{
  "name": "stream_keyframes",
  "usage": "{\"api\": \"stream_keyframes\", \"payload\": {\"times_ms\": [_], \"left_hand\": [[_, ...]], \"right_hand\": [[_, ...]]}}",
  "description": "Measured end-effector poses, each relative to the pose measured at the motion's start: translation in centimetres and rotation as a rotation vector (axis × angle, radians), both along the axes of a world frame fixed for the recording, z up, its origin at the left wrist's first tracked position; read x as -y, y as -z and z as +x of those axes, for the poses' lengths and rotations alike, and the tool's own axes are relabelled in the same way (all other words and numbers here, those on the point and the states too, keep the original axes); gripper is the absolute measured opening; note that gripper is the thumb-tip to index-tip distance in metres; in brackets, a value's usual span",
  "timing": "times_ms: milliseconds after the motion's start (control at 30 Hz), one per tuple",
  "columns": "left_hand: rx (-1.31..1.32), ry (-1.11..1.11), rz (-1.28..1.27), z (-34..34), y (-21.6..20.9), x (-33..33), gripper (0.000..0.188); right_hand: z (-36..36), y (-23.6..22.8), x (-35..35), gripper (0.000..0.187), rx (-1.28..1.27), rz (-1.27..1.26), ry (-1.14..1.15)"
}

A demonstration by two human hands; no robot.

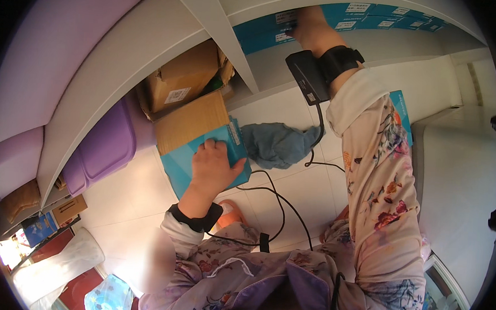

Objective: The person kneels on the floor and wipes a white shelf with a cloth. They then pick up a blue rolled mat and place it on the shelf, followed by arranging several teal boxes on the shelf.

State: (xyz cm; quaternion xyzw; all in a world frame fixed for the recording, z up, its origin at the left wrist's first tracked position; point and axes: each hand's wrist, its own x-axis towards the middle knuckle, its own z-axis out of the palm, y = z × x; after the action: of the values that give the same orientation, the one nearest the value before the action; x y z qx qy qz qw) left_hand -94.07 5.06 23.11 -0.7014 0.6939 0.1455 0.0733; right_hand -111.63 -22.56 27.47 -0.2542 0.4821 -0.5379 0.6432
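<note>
My left hand (214, 164) rests on top of a teal box (182, 171) low at the left. Its thumb stands apart from bent fingers, and it grips nothing I can see. A brown cardboard flap (190, 127) covers part of that box. My right hand (312, 34) reaches up and forward into a shelf, against a row of teal boxes (353, 20) with white labels. Its fingertips are mostly hidden by the shelf's upper edge, so whether they grip a box cannot be made out. A black device (308, 77) is strapped to my right wrist, a black band (197, 219) to my left.
An open cardboard carton (179, 84) stands in the left bay, beside a purple bin (105, 142). A blue-grey cloth (276, 145) lies on the tiled floor. Black cables (282, 204) hang between my arms. Another teal box (401, 112) stands right of my right sleeve.
</note>
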Motion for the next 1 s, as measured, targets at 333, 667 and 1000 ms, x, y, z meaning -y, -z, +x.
{"api": "stream_keyframes", "payload": {"times_ms": [333, 667, 1000], "left_hand": [[-0.004, -0.022, 0.023, 0.0, 0.0, 0.1, 0.051], [0.070, 0.048, -0.081, -0.1, 0.5, -0.1, 0.047], [0.079, -0.019, -0.021, -0.5, 0.1, -0.2, 0.049]], "right_hand": [[-1.0, 2.2, -2.6, 0.072, -0.023, 0.074, 0.020], [-0.8, 3.7, -5.4, 0.079, -0.119, -0.032, 0.018], [-13.1, 4.9, -13.7, 0.061, 0.230, 0.034, -0.064]]}}
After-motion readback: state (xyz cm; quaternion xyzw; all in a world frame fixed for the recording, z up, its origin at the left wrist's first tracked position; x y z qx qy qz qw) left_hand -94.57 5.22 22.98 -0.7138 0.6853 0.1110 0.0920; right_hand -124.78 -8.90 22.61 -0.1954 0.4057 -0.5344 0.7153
